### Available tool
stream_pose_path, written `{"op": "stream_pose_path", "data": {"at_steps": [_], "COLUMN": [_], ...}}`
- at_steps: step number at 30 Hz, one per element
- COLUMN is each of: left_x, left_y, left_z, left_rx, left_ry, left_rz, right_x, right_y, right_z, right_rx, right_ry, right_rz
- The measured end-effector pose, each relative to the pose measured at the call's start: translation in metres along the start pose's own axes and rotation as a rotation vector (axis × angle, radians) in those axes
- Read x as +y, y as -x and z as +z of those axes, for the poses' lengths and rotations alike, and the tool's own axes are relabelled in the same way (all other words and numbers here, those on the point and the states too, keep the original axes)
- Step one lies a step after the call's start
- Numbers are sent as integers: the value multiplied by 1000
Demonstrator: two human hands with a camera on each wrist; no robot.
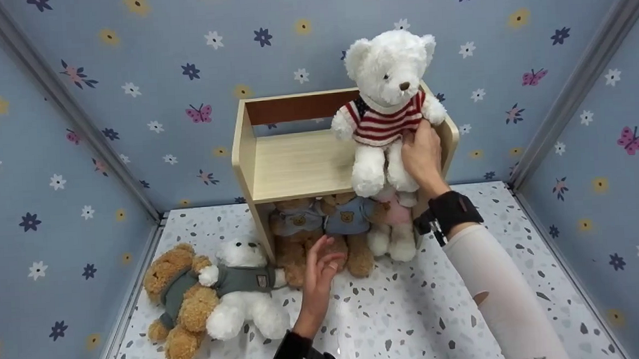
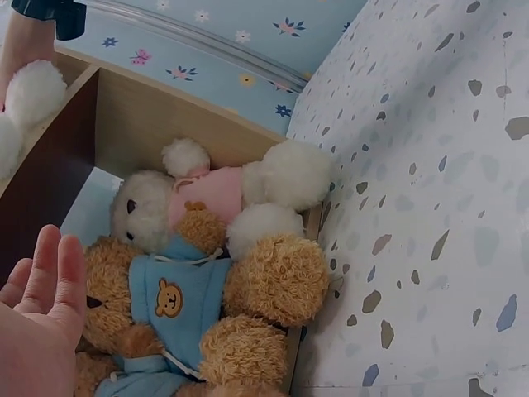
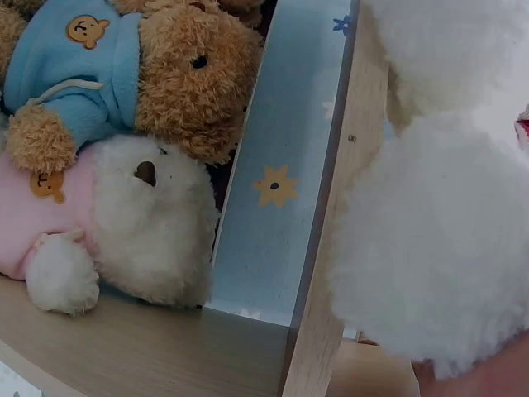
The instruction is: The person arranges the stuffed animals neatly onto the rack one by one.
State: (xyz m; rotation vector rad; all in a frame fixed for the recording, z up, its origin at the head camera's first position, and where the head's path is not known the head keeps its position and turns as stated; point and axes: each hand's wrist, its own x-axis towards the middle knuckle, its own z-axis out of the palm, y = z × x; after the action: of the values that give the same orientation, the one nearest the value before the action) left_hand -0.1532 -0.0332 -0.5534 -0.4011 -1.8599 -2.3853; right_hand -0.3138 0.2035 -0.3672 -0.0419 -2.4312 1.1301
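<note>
On the right part of the upper shelf, a white teddy bear in a red-and-white striped sweater sits facing forward. My right hand grips its lower side near the sweater hem. In the right wrist view its white fur fills the right side and hides most of that hand. My left hand is held out with extended fingers before the lower shelf, holding nothing. Its fingers also show in the left wrist view, beside a brown bear in a blue hoodie.
The small wooden shelf unit stands against the flowered wall. Its lower level holds brown bears in blue and a white bear in pink. On the speckled floor at left lie a brown bear and a white bear, both in dark green tops.
</note>
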Motion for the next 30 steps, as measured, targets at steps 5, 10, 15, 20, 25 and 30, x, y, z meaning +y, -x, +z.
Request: {"op": "stream_pose_path", "data": {"at_steps": [5, 10, 15, 20, 25, 30], "left_x": [-1, -2, -3, -3, -6, -10], "left_y": [3, 6, 5, 3, 7, 11], "left_z": [-4, -8, -11, -12, -14, -14], "left_rx": [-9, -13, 2, 0, 10, 15], "left_ry": [-17, -50, -55, -57, -56, -76], "left_rz": [-4, -22, 1, 10, -12, -55], "right_x": [1, 4, 5, 7, 6, 6], "right_y": [-9, -20, -32, -39, -34, -15], "right_z": [1, 2, 3, 6, 10, 10], "right_rx": [0, 33, 46, 95, 102, 92], "right_ry": [58, 101, 114, 124, 132, 187], "right_rz": [18, 37, 56, 46, 49, -50]}}
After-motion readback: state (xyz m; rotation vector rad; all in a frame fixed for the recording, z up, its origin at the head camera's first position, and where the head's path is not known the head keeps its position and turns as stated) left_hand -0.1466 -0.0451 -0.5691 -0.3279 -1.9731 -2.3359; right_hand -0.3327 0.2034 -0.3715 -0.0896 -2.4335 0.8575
